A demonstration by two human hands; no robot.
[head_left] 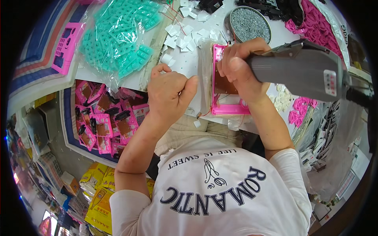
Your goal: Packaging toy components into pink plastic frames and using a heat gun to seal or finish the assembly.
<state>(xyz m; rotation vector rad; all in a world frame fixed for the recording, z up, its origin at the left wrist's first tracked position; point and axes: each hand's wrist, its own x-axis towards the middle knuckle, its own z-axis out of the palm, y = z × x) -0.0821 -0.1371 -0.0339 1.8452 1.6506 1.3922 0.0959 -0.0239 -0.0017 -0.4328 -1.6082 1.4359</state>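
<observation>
My right hand (246,69) is wrapped round a grey electric screwdriver (293,72), whose thick body runs off to the right; its tip is hidden. Below that hand lies a pink plastic housing (230,109) with a brown board (225,83) and thin wires in it, partly covered by my fingers. To the left of the housing, my left hand (169,92) is held closed with its fingers curled. Whether anything is in those fingers is hidden. Just beyond them is a small white piece (168,59).
A round dish of small screws (250,25) stands at the back. White squares (185,37) lie scattered left of it. A clear bag holds turquoise keypads (118,35). Pink housings with boards (104,126) fill a bin at lower left. Pink parts (319,25) heap at far right.
</observation>
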